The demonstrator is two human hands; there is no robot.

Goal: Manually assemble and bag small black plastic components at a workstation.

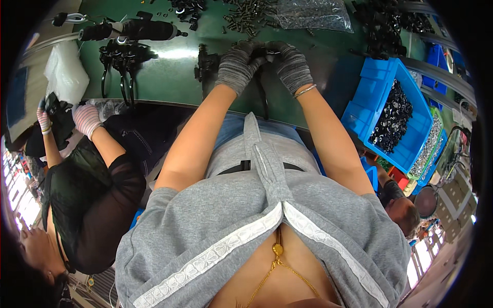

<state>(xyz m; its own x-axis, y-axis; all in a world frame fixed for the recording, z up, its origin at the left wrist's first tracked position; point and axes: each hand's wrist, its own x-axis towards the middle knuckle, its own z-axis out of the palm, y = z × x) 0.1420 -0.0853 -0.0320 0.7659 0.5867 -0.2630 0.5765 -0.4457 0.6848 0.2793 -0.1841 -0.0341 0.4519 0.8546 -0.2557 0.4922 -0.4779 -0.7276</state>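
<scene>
Evidently, smooth green table (318, 66) sheen surrounded knitted, grey-striped gloves. Left of the rigid blue bin (380, 77), the left hand (240, 62) and right hand (287, 64) were drawn nearly together, fingers curled around a black lever assembly (263, 92), whose long, slim lever hung between them. Small glossy black pieces (393, 120) filled the bin; beyond it, leftward, lay a crinkled clear bag (316, 15) and loose metal screws (250, 16).
</scene>
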